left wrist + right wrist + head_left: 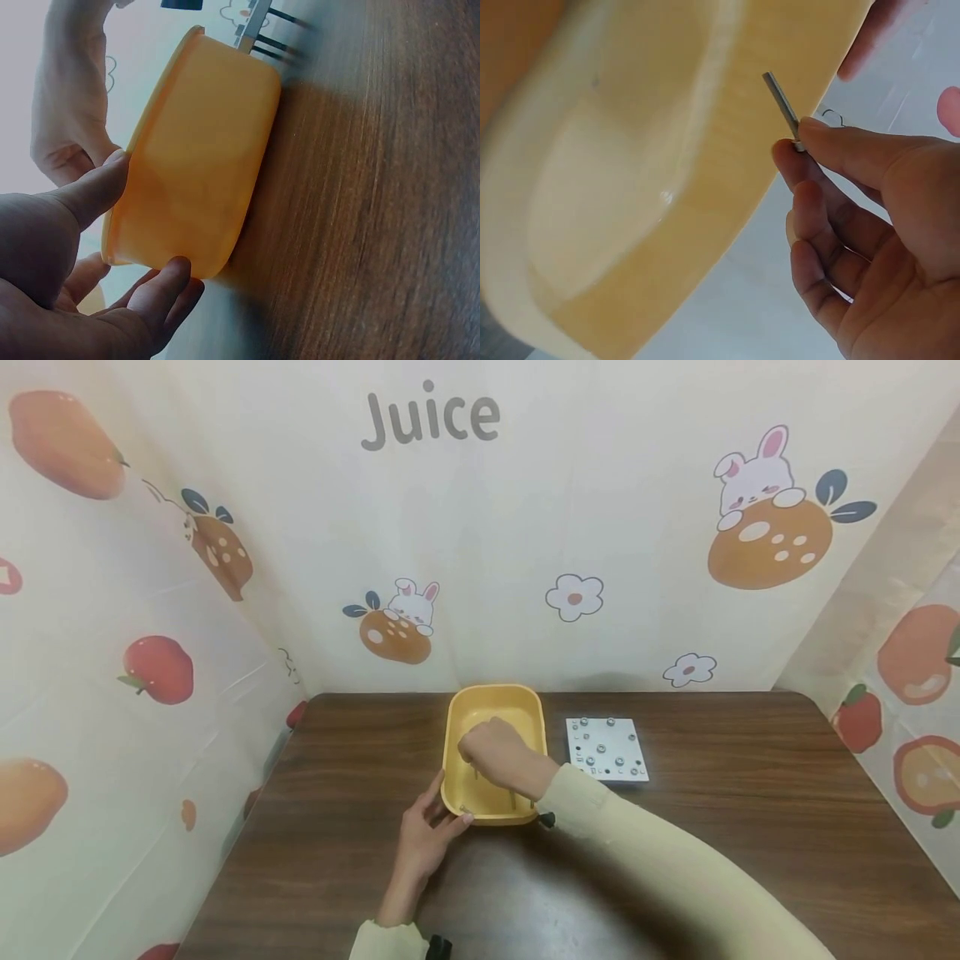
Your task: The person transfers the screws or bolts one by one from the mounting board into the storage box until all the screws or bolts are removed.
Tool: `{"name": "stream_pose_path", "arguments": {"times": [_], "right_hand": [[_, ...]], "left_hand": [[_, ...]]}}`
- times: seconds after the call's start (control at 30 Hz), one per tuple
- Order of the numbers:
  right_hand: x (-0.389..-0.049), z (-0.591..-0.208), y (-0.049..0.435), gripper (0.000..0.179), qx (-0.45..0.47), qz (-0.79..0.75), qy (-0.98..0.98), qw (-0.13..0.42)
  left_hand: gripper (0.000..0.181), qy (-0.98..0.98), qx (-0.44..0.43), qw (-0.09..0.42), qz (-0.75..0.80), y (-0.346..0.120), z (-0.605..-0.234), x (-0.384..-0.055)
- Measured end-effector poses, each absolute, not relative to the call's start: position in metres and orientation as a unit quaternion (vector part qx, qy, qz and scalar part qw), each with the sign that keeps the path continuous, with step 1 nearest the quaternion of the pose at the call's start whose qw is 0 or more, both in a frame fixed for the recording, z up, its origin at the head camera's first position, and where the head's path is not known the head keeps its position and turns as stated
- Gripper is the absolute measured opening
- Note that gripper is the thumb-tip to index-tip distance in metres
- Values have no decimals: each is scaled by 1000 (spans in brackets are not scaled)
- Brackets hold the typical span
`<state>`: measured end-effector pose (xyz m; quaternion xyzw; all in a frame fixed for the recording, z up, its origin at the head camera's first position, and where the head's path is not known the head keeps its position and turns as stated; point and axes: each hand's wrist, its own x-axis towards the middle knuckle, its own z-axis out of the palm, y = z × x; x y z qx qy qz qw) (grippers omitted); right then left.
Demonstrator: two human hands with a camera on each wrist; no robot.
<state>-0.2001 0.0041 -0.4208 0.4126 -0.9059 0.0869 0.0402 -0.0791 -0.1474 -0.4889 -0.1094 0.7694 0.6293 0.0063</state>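
Note:
A yellow plastic bin stands on the table, its near left corner held by my left hand. In the left wrist view the thumb lies on the rim while fingers press the outer wall of the bin. Over the bin, my right hand pinches a thin metal bolt by its head between thumb and index finger. Its shank points away from the fingertips in the right wrist view. Other small metal bolts lie at the bin's near end, partly hidden by the right forearm.
Right of the bin, a pale metal plate carries several bolts and has holes; dark legs show beneath it. A small black object sits by the bin's near right corner. A printed curtain closes off the dark wooden table behind.

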Motion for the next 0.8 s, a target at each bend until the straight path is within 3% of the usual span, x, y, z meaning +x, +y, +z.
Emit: {"name": "stream_pose_path", "arguments": {"times": [0.6,0.8], "right_hand": [[-205,-418,-3,37,414,72,-907,15],[-205,-417,-5,26,407,64,-911,-11]], "left_hand": [[87,775,-108,3,622,-148,-489,-79],[87,771,-106,7,628,-148,-489,-78]]}}
